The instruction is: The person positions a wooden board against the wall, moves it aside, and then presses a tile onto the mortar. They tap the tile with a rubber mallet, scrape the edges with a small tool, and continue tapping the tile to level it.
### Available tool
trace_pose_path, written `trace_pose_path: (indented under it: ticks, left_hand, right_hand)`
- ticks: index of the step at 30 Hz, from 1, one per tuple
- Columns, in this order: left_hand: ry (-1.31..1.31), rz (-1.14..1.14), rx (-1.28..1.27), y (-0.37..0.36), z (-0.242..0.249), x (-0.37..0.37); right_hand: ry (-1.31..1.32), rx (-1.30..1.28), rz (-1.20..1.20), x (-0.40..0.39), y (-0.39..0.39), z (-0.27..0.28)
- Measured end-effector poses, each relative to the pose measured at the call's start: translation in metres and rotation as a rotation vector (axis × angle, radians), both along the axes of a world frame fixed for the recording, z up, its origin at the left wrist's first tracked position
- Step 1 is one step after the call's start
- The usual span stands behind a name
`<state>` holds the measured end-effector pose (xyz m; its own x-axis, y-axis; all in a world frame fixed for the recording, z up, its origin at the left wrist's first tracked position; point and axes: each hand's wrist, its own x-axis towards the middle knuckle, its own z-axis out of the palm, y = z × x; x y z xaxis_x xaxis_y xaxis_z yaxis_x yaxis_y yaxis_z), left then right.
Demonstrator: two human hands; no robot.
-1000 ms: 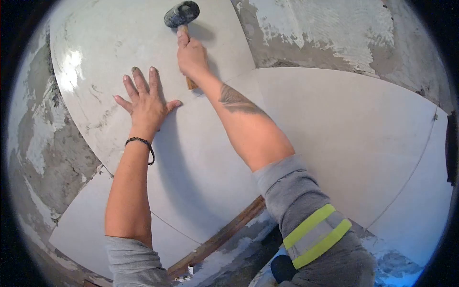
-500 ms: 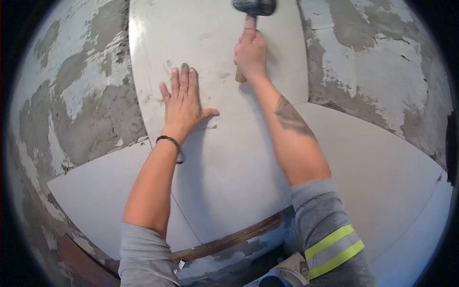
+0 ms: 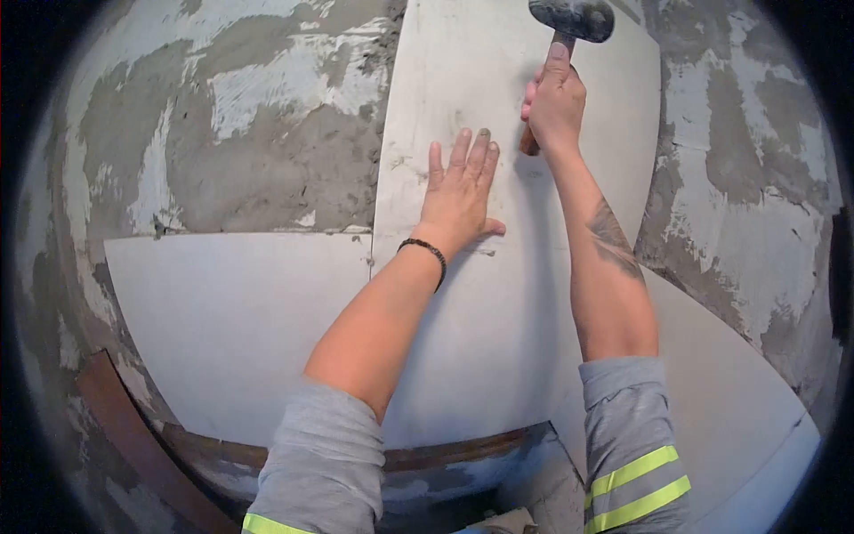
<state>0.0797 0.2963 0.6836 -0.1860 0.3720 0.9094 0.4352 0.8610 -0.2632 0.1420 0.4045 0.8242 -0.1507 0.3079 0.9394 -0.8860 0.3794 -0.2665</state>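
My left hand (image 3: 458, 200) lies flat with fingers spread, pressed on a large pale tile (image 3: 427, 80) on the wall. Wrapped around the wooden handle of a rubber mallet (image 3: 574, 18), my right hand (image 3: 556, 105) is up and to the right of the left one. The mallet's black head is at the top of the view, over the tile, and the handle's lower end (image 3: 529, 141) sticks out below my fist. Smudges of grey mortar mark the tile around my left fingers.
More pale tiles flank the lower part: a left tile (image 3: 240, 320) and a right tile (image 3: 712, 383). Rough wall (image 3: 294, 107) with patchy mortar borders them. A wooden strip (image 3: 454, 452) runs under the tiles, and a brown board (image 3: 133, 436) leans at lower left.
The view has swung left, so the hands and tiles appear further right. My left hand stays flat on the tile; the right still grips the mallet.
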Motion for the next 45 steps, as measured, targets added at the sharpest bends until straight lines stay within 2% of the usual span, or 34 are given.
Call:
trace_pose_path:
  ticks: [2,4,5,6,7,9,11,12,13,14,15,19,21,24,25,27,28,31,32,33,35,37,38,39,40,42,43,44,45]
  left_hand:
    - [0.003,-0.013,-0.021,0.000,-0.001,0.001]
    - [-0.015,-0.013,-0.010,0.000,0.000,0.001]
    - [0.006,-0.016,-0.013,0.001,-0.001,0.001]
    - [0.027,-0.014,-0.017,-0.002,-0.004,0.001]
    - [0.035,-0.004,-0.040,-0.006,-0.005,0.002]
    - [0.027,0.020,0.018,-0.017,-0.039,0.001]
    - [0.015,0.048,0.056,-0.032,-0.086,-0.001]
    - [0.005,0.053,0.051,-0.045,-0.105,-0.001]
    - [0.001,0.051,0.043,-0.054,-0.115,-0.001]
    - [-0.002,0.049,0.038,-0.058,-0.119,-0.001]
    - [0.014,0.055,0.010,-0.062,-0.120,0.000]
    - [-0.013,0.018,-0.014,-0.068,-0.116,0.005]
    - [-0.034,0.009,-0.013,-0.066,-0.111,0.007]
    - [-0.062,0.042,0.005,-0.062,-0.114,0.014]
    - [-0.045,0.071,0.025,-0.058,-0.114,0.017]
    - [-0.094,0.146,0.034,-0.050,-0.121,0.026]
    - [-0.121,0.220,0.057,-0.048,-0.124,0.030]
    - [-0.284,0.303,0.057,-0.054,-0.154,0.035]
    - [-0.303,0.296,0.043,-0.060,-0.168,0.059]
    - [-0.452,0.180,-0.019,-0.069,-0.182,0.090]
    - [-0.697,-0.024,-0.102,-0.091,-0.232,0.138]
    - [-0.859,-0.119,-0.124,-0.118,-0.300,0.169]
    - [-1.154,-0.155,-0.188,-0.133,-0.342,0.190]
    - [-1.459,-0.198,-0.238,-0.152,-0.388,0.211]
    - [-1.526,-0.165,-0.281,-0.180,-0.456,0.221]
    - [-1.817,0.051,-0.173,-0.231,-0.551,0.282]
    - [-1.659,0.080,0.028,-0.263,-0.610,0.337]
    - [-1.746,0.276,0.208,-0.279,-0.635,0.394]
    - [-1.756,0.416,0.374,-0.306,-0.682,0.461]
  right_hand:
    - [0.010,0.022,-0.039,-0.041,0.009,0.009]
    - [-0.173,0.203,-0.220,-0.037,0.003,0.016]
    - [-0.356,0.145,-0.069,-0.012,-0.001,0.007]
    - [-0.379,0.160,-0.058,-0.006,-0.005,-0.010]
    - [-0.290,0.099,-0.052,-0.001,-0.004,-0.019]
    - [-0.229,0.046,-0.040,0.008,-0.006,-0.041]
    - [-0.083,-0.064,0.217,0.017,-0.012,-0.065]
    - [-0.094,-0.068,0.224,0.005,-0.014,-0.076]
    - [-0.227,-0.023,0.176,-0.011,-0.016,-0.088]
    - [-0.361,0.024,0.125,-0.024,-0.014,-0.096]
    - [-0.340,0.045,0.022,-0.022,-0.022,-0.105]
    - [-0.303,-0.017,0.091,-0.012,-0.025,-0.111]
    - [-0.451,0.019,0.171,-0.020,-0.023,-0.113]
    - [-0.544,0.031,0.136,0.019,-0.002,-0.113]
    - [-0.554,0.052,0.017,0.041,0.005,-0.124]
    - [-0.561,0.129,-0.059,0.087,0.029,-0.179]
    - [-0.501,0.312,-0.184,0.107,0.049,-0.219]
    - [-0.748,0.365,-0.273,0.203,0.088,-0.374]
    - [-0.862,0.333,-0.199,0.241,0.093,-0.418]
    - [-1.010,0.312,-0.158,0.275,0.108,-0.472]
    - [-1.273,0.108,-0.120,0.340,0.114,-0.567]
    - [-1.421,0.023,-0.110,0.377,0.100,-0.612]
    - [-1.559,-0.053,-0.107,0.406,0.096,-0.637]
    - [-1.554,0.060,-0.127,0.415,0.103,-0.669]
    - [-1.556,0.177,-0.127,0.419,0.105,-0.698]
    - [-1.629,0.254,-0.107,0.429,0.090,-0.730]
    - [-1.675,0.282,-0.074,0.432,0.083,-0.761]
    - [-1.640,0.305,-0.054,0.433,0.076,-0.801]
    - [-1.608,0.324,-0.037,0.442,0.069,-0.832]
